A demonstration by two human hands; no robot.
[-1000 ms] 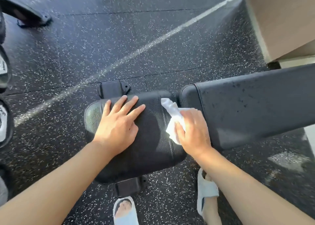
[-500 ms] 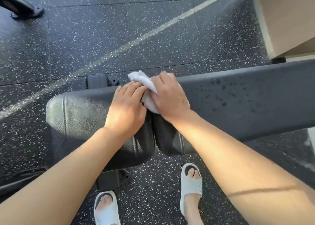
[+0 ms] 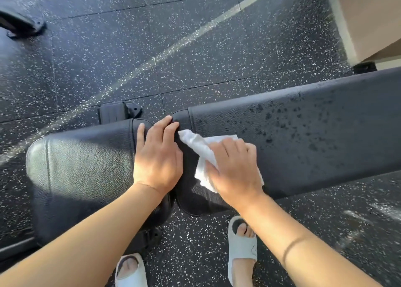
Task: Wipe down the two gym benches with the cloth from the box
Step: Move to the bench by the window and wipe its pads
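A black gym bench runs across the view in two pads: a short seat pad point(image 3: 82, 178) on the left and a long back pad point(image 3: 314, 139) on the right, speckled with dark wet spots. My left hand point(image 3: 157, 156) rests flat on the right end of the seat pad, fingertips reaching the gap between the pads. My right hand point(image 3: 234, 171) presses a crumpled white cloth point(image 3: 201, 154) onto the near end of the back pad, fingers spread over it. Only one bench shows, and the box is out of view.
Black speckled rubber floor point(image 3: 173, 47) with a pale diagonal line surrounds the bench. A beige wall or block point(image 3: 368, 19) stands at the top right. Bench frame feet point(image 3: 117, 112) show behind the seat. My feet in white sandals point(image 3: 242, 243) stand below the bench.
My right hand has slid the cloth from the gap at the pads' far edge toward me and rightward onto the back pad. My left hand stays on the seat pad's right end.
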